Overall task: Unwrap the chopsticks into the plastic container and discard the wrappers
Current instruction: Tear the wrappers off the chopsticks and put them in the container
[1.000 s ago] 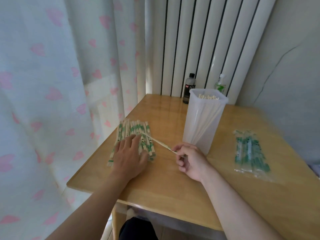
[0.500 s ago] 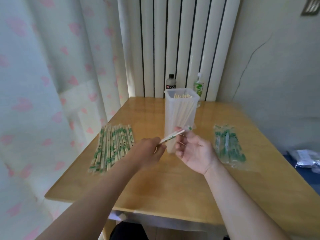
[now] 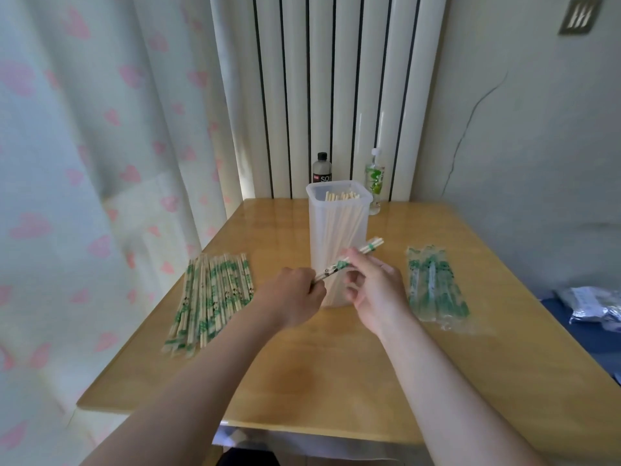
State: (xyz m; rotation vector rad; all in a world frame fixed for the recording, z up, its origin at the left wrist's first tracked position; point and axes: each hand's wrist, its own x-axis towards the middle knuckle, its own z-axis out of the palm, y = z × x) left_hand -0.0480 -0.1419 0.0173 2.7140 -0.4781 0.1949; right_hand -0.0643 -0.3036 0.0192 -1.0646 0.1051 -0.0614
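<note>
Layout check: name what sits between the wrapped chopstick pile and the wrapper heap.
Head view: plastic container; in front, left hand and right hand hold a wrapped pair.

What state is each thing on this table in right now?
Wrapped chopstick pair: wrapper on, held aloft.
Left hand: grips its near end.
Right hand: pinches it farther along.
Plastic container: lidless, upright, bare chopsticks inside.
Wrapped chopsticks pile: lying flat, unopened.
Empty wrappers: lying flat.
Black bottle: upright, capped.

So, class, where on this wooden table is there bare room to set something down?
Bare: the near strip of the wooden table, before the green-printed wrapped chopstick pile and clear empty wrappers; also the far corners either side of the tall translucent plastic container. Crowded: the middle, around the left hand and right hand.
</note>
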